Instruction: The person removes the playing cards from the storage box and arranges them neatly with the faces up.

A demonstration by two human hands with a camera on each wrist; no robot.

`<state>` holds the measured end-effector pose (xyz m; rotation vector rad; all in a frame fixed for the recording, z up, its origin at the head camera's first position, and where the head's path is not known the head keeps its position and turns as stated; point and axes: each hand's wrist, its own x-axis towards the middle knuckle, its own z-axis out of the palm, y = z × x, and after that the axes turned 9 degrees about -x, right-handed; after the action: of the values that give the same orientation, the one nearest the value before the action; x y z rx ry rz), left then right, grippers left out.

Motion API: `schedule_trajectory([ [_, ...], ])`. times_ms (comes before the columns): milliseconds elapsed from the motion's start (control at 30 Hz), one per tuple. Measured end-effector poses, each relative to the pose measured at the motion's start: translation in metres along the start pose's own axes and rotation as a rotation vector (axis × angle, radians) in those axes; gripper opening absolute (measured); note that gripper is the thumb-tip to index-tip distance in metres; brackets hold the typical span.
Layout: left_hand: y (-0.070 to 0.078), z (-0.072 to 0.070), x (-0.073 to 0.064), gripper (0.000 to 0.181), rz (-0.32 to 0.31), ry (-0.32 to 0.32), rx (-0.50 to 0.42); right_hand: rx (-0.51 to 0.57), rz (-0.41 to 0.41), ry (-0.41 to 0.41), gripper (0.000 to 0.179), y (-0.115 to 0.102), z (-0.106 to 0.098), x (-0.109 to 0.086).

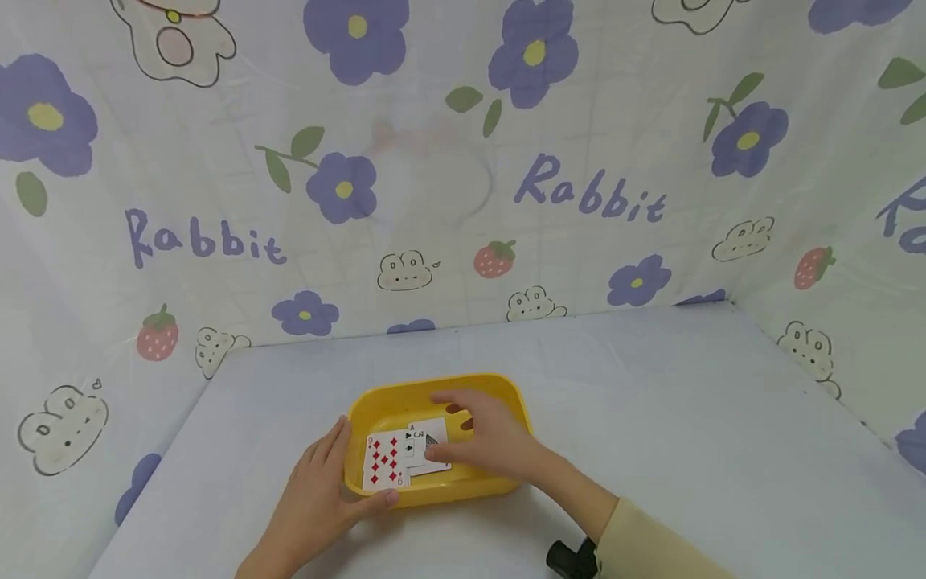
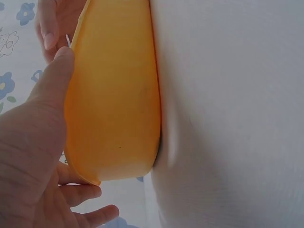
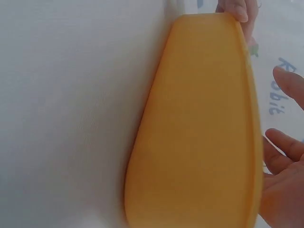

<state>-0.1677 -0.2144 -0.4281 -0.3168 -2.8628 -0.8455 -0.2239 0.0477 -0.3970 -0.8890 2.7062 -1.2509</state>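
Note:
A yellow plastic tray (image 1: 473, 486) with raised sides sits on the white table, with several playing cards (image 1: 385, 462) overlapping in its left half. The nine of diamonds lies leftmost; a card marked 3 and an ace lie beside it. My left hand (image 1: 318, 482) holds the tray's left end, thumb on the near rim and fingers along the left side. Over the tray's right half hovers my right hand (image 1: 495, 434), thumb and fingers spread apart, the thumb tip above the cards. In the right wrist view, the tray wall (image 3: 199, 123) hides the cards.
A black object (image 1: 571, 557) shows beside the right sleeve at the bottom edge. The white tabletop (image 1: 651, 402) extends around the tray. Behind it hangs a curtain (image 1: 434, 193) printed with flowers and rabbits.

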Motion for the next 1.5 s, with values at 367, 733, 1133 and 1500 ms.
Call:
schedule_trajectory([
  [367, -0.005, 0.003, 0.0, 0.124, 0.019, 0.017, -0.006, 0.054, 0.09, -0.15, 0.064, 0.01, 0.032, 0.033],
  [733, -0.005, 0.003, -0.001, 0.126, -0.003, -0.001, -0.031, 0.02, 0.041, -0.232, 0.067, 0.014, 0.05, 0.048],
  [1133, -0.006, 0.004, -0.003, 0.125, 0.014, 0.019, -0.053, -0.099, 0.025, -0.248, 0.073, 0.016, 0.061, 0.054],
  [1500, -0.005, 0.004, -0.003, 0.125, 0.002, 0.011, -0.053, -0.152, -0.013, -0.24, 0.075, 0.014, 0.063, 0.056],
])
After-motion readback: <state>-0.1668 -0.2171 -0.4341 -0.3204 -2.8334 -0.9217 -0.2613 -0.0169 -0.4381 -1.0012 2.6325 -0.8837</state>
